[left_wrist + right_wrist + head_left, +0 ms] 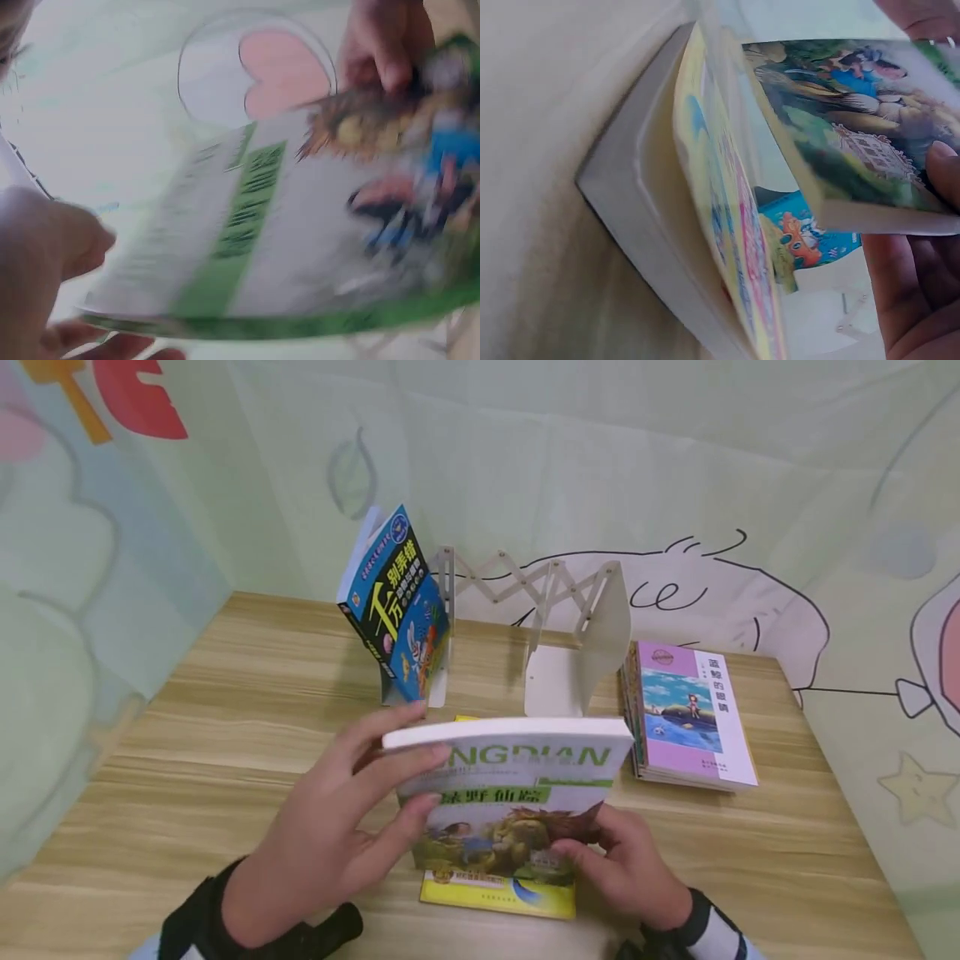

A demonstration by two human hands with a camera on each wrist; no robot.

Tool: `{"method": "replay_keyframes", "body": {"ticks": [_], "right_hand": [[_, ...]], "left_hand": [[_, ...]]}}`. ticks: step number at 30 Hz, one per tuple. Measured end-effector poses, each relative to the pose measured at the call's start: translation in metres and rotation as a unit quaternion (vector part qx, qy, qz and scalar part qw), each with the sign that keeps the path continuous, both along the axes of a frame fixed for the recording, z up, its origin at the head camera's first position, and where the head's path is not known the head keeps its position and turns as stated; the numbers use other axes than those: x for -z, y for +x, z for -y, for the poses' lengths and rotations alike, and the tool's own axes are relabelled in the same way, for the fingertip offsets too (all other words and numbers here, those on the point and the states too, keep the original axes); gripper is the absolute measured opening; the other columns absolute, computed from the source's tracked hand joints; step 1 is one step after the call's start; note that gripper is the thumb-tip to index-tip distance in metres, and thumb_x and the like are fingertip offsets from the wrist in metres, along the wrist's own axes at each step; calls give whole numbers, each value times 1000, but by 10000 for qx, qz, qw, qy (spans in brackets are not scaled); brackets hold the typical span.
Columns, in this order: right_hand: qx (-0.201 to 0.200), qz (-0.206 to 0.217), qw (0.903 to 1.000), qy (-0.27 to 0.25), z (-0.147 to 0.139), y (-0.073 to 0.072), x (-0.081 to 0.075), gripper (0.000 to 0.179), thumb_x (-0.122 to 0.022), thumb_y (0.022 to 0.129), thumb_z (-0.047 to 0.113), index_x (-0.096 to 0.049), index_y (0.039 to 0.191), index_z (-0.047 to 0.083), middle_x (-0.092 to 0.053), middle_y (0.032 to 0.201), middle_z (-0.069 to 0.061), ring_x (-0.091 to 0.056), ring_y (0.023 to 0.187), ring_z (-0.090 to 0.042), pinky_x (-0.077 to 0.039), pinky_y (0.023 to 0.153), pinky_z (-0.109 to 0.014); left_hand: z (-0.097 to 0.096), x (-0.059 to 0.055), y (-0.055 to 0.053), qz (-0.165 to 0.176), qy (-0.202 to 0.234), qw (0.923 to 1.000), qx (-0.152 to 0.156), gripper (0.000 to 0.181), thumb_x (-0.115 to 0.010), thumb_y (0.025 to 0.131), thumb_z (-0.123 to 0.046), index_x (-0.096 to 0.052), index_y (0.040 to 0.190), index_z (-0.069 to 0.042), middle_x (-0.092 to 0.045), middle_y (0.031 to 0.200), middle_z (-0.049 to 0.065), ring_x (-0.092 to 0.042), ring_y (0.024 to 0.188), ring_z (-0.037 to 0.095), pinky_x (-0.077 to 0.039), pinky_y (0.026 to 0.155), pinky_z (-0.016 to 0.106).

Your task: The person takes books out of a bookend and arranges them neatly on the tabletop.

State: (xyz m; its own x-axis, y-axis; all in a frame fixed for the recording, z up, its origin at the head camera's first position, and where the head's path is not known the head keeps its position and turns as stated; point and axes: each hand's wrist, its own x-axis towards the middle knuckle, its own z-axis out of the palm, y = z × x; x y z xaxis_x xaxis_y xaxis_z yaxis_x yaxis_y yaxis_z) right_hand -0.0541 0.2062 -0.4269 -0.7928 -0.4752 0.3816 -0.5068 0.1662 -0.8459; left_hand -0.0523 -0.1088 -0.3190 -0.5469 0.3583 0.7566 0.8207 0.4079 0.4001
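Note:
A thick paperback (517, 806) with a lion picture and green lettering is held tilted up off the table, its page edge uppermost. My right hand (626, 864) grips its lower right corner, thumb on the cover and fingers behind. At its upper left corner, my left hand (330, 814) has its fingers spread and fairly straight around the edge; whether they touch is unclear. Below lies a yellow book (498, 897), mostly hidden. The right wrist view shows the yellow book's cover (724, 202) lifted from its pages.
Behind stands an expandable metal bookend rack (558, 681). A blue book (405, 610) leans in its left end. To the right, a stack of books (686, 714) has a pink-and-white cover on top. A printed fabric wall (480, 468) backs the wooden table (247, 693).

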Motion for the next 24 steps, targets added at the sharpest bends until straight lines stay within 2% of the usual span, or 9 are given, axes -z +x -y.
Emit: {"method": "replay_keyframes", "body": {"ticks": [2, 5, 9, 12, 17, 21, 24], "right_hand": [[-50, 496, 9987, -44, -1, 0, 1, 41, -68, 88, -9, -61, 127, 0, -72, 114, -19, -72, 98, -14, -62, 73, -33], [-77, 1400, 9901, -31, -4, -1, 3, 38, -65, 92, -2, -59, 129, -5, -73, 111, -20, -72, 98, -14, -61, 76, -33], [-43, 2544, 9671, -29, -8, -6, 7, 40, -64, 96, 8, -54, 131, -10, -72, 109, -24, -73, 95, -15, -61, 78, -35], [-21, 3232, 9462, -134, -11, -11, 13, 46, -63, 98, 12, -49, 134, -13, -70, 114, -26, -72, 99, -18, -61, 82, -36], [-100, 3989, 9160, -415, -15, -16, 21, 52, -62, 99, 14, -43, 137, -16, -71, 117, -19, -72, 102, -18, -59, 86, -34], [-202, 4305, 9011, -482, -14, -15, 22, 54, -62, 99, 15, -42, 138, -17, -72, 116, -14, -71, 101, -17, -59, 86, -33], [-200, 4412, 8963, -407, -12, -14, 21, 55, -63, 99, 17, -43, 139, -15, -71, 117, -16, -71, 102, -18, -59, 86, -34]], "left_hand": [[4, -1, -5, -42, 182, 9989, -437, 38, -51, 104, -35, -70, 118, -6, -54, 139, 22, -62, 110, 27, -51, 93, 17], [8, -3, -8, 38, 297, 9952, -930, 41, -52, 103, -40, -75, 112, -6, -58, 139, 17, -61, 113, 29, -45, 101, 16], [11, -2, -9, 417, 36, 9930, -1100, 30, -60, 99, -32, -75, 113, -10, -59, 138, 12, -58, 121, 27, -44, 101, 19], [12, 1, -10, 678, -196, 9901, -1212, 26, -66, 92, -22, -75, 114, -11, -58, 139, 10, -54, 128, 27, -46, 102, 30], [10, 4, -14, 818, -386, 9875, -1293, 27, -69, 88, -17, -74, 114, -11, -56, 141, 12, -51, 131, 32, -44, 100, 51], [9, 7, -16, 814, -417, 9872, -1309, 27, -69, 88, -17, -74, 114, -11, -56, 141, 14, -51, 130, 34, -45, 98, 54], [9, 10, -18, 801, -447, 9872, -1309, 28, -68, 87, -17, -73, 114, -12, -56, 141, 13, -51, 130, 34, -45, 98, 55]]}}
